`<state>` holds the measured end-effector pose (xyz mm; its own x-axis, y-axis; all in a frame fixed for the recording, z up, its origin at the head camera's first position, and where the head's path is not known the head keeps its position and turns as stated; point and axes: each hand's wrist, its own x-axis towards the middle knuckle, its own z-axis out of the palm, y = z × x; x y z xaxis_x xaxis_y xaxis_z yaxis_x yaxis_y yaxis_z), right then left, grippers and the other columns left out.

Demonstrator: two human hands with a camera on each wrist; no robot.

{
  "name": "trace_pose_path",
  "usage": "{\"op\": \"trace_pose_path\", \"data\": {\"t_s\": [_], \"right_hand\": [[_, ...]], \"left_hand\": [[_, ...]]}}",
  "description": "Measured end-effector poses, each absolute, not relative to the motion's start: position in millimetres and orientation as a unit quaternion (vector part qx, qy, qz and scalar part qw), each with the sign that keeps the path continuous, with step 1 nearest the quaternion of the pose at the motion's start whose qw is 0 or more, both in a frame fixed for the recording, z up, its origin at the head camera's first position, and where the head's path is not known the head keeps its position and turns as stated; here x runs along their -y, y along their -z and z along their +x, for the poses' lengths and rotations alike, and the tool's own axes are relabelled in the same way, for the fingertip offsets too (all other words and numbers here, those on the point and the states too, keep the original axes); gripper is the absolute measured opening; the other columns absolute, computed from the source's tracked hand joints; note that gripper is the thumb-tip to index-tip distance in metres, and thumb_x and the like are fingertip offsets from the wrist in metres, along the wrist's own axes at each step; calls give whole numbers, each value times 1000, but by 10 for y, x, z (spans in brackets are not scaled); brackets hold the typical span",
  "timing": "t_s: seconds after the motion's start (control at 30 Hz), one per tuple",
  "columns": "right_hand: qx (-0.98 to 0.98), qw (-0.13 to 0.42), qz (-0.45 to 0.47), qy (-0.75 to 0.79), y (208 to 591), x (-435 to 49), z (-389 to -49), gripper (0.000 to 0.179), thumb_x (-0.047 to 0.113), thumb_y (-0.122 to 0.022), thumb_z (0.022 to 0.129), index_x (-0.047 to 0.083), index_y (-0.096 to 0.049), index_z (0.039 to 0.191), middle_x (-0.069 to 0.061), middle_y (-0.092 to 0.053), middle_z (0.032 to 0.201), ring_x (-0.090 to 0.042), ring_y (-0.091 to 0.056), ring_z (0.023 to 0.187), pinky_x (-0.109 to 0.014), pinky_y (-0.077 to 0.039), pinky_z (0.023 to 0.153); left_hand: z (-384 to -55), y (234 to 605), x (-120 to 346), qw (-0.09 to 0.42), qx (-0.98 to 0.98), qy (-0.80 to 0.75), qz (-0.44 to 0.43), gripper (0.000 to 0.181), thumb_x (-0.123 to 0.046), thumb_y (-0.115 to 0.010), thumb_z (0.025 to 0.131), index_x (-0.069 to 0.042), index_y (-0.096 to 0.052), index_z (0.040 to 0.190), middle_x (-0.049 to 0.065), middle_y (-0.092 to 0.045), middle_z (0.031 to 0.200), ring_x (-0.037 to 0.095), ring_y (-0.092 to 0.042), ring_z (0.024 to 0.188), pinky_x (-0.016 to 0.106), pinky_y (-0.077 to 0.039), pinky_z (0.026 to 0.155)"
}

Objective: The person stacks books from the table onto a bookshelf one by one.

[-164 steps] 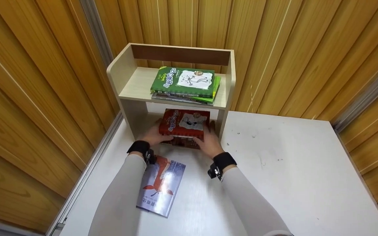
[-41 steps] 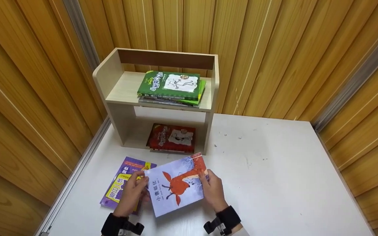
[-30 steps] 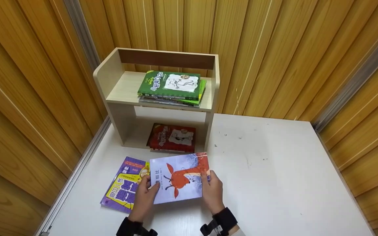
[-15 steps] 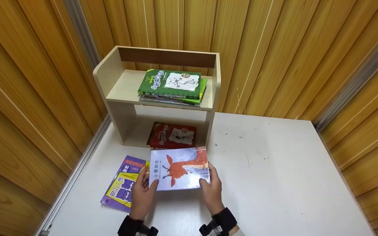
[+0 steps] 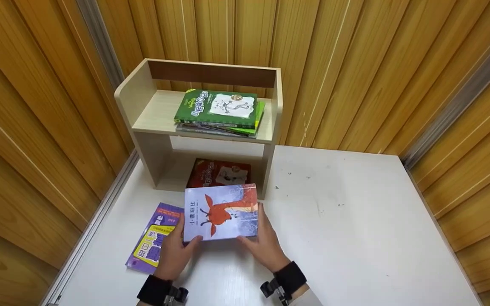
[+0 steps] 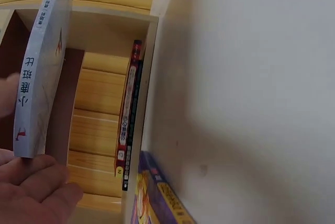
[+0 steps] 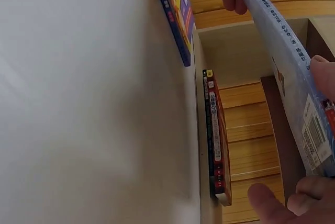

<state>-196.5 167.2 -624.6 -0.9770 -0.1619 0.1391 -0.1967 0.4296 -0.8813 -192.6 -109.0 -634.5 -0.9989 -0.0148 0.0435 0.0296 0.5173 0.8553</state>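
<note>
A pale blue picture book (image 5: 219, 214) with a red deer on its cover is held off the table in front of the bookshelf's lower compartment. My left hand (image 5: 175, 250) grips its left end, thumb at the near edge and fingers underneath. At the right end, my right hand (image 5: 266, 244) holds it the same way; the right wrist view shows fingers below the book's barcode side (image 7: 314, 135). Behind it, partly covered in the head view, a red book (image 5: 215, 173) lies on a dark one in the lower compartment.
The two-tier wooden bookshelf (image 5: 153, 163) stands near the back wall. Its upper shelf carries a green book (image 5: 217, 108) atop several others. A purple and yellow book (image 5: 143, 250) lies on the white table (image 5: 334, 238) beside my left hand.
Earlier both hands held red books at the lower compartment; these now lie inside it, released. The deer book was picked up from the table, squared between both hands and moved toward the shelf.
</note>
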Motion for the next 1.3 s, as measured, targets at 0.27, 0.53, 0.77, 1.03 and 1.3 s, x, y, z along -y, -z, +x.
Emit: {"op": "trace_pose_path", "data": {"t_s": [0.27, 0.53, 0.77, 1.03, 1.3], "right_hand": [[847, -2, 128, -516, 6191, -1629, -2347, 102, 16, -74, 99, 8, -2, 171, -21, -29, 173, -37, -36, 157, -54, -32, 129], [858, 25, 90, -505, 6083, -1548, -2820, 96, 16, -74, 99, -6, -10, 167, -31, -35, 168, -45, -42, 152, -56, -33, 128], [860, 39, 83, -501, 5985, -1534, -3196, 85, 18, -71, 102, -5, -19, 166, -27, -45, 162, -40, -47, 150, -52, -36, 128], [878, 42, 58, -474, 5806, -1623, -3411, 88, 20, -69, 104, -4, -15, 168, -28, -29, 172, -40, -41, 155, -49, -35, 129], [924, 108, 66, -360, 5813, -1519, -3459, 82, 8, -70, 101, -14, -21, 162, -38, -28, 168, -48, -37, 154, -51, -36, 128]], "left_hand": [[-2316, 6281, 1250, 36, 880, 468, -76, 106, -30, -86, 92, -11, -18, 172, 12, -48, 166, 35, -46, 153, 57, -44, 121], [-2979, 6128, 1331, 25, 869, 483, -105, 95, -28, -84, 94, -15, -28, 170, 12, -56, 159, 32, -56, 145, 53, -47, 120], [-3440, 6086, 1295, -8, 859, 505, -79, 86, -29, -82, 95, -10, -37, 165, 16, -55, 159, 34, -52, 148, 53, -41, 125], [-3794, 5897, 1175, -24, 852, 512, -104, 91, -26, -82, 95, -4, -30, 167, 19, -44, 167, 35, -43, 154, 50, -34, 130], [-3807, 5838, 1293, -20, 905, 419, -74, 96, -28, -81, 94, -1, -26, 168, 24, -33, 172, 44, -35, 157, 58, -34, 128]]}}
